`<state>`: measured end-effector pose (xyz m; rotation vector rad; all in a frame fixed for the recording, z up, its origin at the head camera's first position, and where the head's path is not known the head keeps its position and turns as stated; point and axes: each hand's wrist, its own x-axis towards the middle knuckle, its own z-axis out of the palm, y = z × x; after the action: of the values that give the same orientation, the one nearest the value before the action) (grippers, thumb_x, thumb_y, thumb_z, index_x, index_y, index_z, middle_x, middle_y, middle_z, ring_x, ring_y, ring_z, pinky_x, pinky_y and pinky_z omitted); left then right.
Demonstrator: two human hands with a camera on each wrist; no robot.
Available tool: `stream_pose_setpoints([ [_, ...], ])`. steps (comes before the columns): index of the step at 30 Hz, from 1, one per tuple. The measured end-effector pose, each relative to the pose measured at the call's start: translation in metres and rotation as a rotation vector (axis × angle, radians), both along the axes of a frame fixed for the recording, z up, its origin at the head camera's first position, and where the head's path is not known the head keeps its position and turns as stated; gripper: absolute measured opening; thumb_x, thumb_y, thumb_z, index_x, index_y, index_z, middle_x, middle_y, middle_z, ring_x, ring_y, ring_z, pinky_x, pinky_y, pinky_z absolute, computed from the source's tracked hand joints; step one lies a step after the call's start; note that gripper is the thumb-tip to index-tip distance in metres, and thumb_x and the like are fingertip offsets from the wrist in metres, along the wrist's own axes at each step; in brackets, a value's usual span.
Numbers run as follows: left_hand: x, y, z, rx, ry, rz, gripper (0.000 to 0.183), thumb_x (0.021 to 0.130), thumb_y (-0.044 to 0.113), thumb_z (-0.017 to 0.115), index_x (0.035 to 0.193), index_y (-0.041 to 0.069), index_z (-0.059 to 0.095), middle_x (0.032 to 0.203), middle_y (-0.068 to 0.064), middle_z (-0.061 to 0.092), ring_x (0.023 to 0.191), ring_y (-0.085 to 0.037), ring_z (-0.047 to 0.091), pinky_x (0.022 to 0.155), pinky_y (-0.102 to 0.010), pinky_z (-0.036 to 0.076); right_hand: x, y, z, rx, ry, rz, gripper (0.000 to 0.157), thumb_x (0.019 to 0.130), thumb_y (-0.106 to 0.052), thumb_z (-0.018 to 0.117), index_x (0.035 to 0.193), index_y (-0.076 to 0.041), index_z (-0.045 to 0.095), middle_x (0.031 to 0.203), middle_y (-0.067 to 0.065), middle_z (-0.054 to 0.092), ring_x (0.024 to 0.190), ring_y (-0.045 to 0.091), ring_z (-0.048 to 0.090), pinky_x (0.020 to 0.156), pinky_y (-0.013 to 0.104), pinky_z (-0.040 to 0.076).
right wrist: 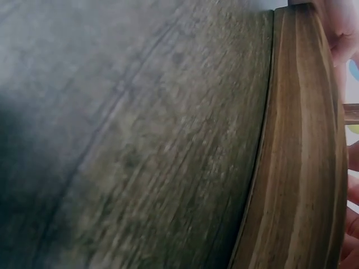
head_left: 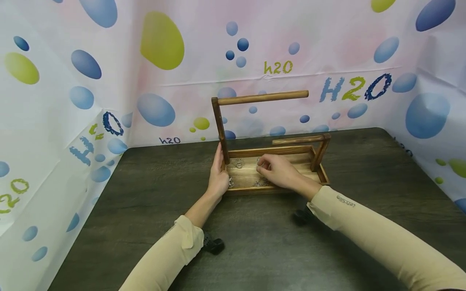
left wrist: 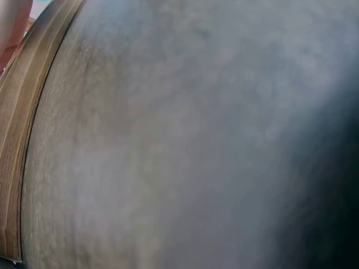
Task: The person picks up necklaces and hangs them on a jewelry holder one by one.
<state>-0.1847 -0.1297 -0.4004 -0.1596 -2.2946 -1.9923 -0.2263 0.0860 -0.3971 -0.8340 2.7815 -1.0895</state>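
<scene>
A wooden jewelry stand has a shallow tray (head_left: 240, 190) as its base, a tall T-bar (head_left: 262, 98) at the left and a low bar (head_left: 298, 140) at the right. My left hand (head_left: 217, 180) rests against the tray's left end, its fingers straight beside the tall post. Over the tray's middle, my right hand (head_left: 278, 169) has its thumb and index finger together at a small silvery piece (head_left: 257, 160), its kind too small to make out. Small silvery pieces (head_left: 238, 163) lie left of these fingers, and a little heap (head_left: 260, 183) lies near the front wall.
The stand is on a dark wood-grain table (head_left: 164, 182). Behind and to the left hangs a white sheet (head_left: 204, 40) printed with coloured dots. Both wrist views show mostly tabletop, with the tray's outer wall (right wrist: 297, 140) at the edge.
</scene>
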Motion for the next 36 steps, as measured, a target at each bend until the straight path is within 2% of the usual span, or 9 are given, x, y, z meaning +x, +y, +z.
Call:
stream_pose_setpoints([
  [4, -0.011, 0.0, -0.019, -0.016, 0.016, 0.023, 0.096, 0.084, -0.022, 0.024, 0.163, 0.03, 0.007, 0.167, -0.004, 0.012, 0.152, -0.018, 0.013, 0.12, -0.044, 0.015, -0.005, -0.001, -0.003, 0.034, 0.011, 0.022, 0.011, 0.096, -0.015, 0.068, 0.101, -0.006, 0.07, 0.085, 0.001, 0.066, 0.075, 0.016, 0.061, 0.07, 0.038, 0.05],
  [6, -0.015, -0.001, -0.025, -0.021, 0.019, 0.03, 0.097, 0.084, -0.022, 0.024, 0.163, 0.032, 0.008, 0.167, -0.001, 0.013, 0.151, -0.016, 0.014, 0.12, -0.044, 0.016, -0.009, -0.001, -0.004, 0.048, 0.017, 0.025, 0.008, 0.094, -0.014, 0.069, 0.098, -0.006, 0.071, 0.082, 0.001, 0.065, 0.073, 0.015, 0.06, 0.069, 0.037, 0.049],
  [10, -0.015, 0.0, -0.025, -0.024, 0.021, 0.024, 0.096, 0.085, -0.021, 0.023, 0.163, 0.032, 0.006, 0.167, 0.0, 0.011, 0.151, -0.015, 0.012, 0.12, -0.044, 0.015, -0.015, 0.002, -0.006, 0.093, 0.018, 0.025, 0.005, 0.093, -0.011, 0.068, 0.093, -0.007, 0.072, 0.077, 0.0, 0.064, 0.069, 0.015, 0.057, 0.066, 0.037, 0.048],
  [17, -0.014, 0.0, -0.026, -0.031, 0.015, 0.027, 0.097, 0.085, -0.021, 0.023, 0.163, 0.033, 0.007, 0.167, 0.001, 0.009, 0.152, -0.015, 0.011, 0.12, -0.042, 0.015, -0.02, 0.007, -0.007, 0.191, -0.006, 0.013, 0.01, 0.094, -0.01, 0.068, 0.101, -0.005, 0.073, 0.082, 0.002, 0.064, 0.072, 0.017, 0.058, 0.067, 0.038, 0.048],
  [26, -0.015, -0.002, -0.026, -0.045, 0.025, 0.033, 0.095, 0.086, -0.02, 0.023, 0.163, 0.034, 0.007, 0.167, 0.0, 0.01, 0.152, -0.016, 0.012, 0.119, -0.044, 0.019, -0.023, 0.005, -0.006, 0.213, 0.015, 0.032, 0.008, 0.093, -0.009, 0.068, 0.1, -0.006, 0.073, 0.082, 0.002, 0.063, 0.07, 0.017, 0.057, 0.066, 0.038, 0.048],
  [36, -0.015, -0.004, -0.026, -0.041, 0.045, 0.026, 0.096, 0.086, -0.021, 0.022, 0.162, 0.034, 0.007, 0.167, -0.001, 0.01, 0.152, -0.017, 0.011, 0.12, -0.047, 0.015, -0.025, 0.0, -0.005, 0.293, 0.013, 0.043, 0.006, 0.098, -0.011, 0.064, 0.094, -0.011, 0.068, 0.086, 0.003, 0.062, 0.07, 0.018, 0.055, 0.064, 0.037, 0.045],
])
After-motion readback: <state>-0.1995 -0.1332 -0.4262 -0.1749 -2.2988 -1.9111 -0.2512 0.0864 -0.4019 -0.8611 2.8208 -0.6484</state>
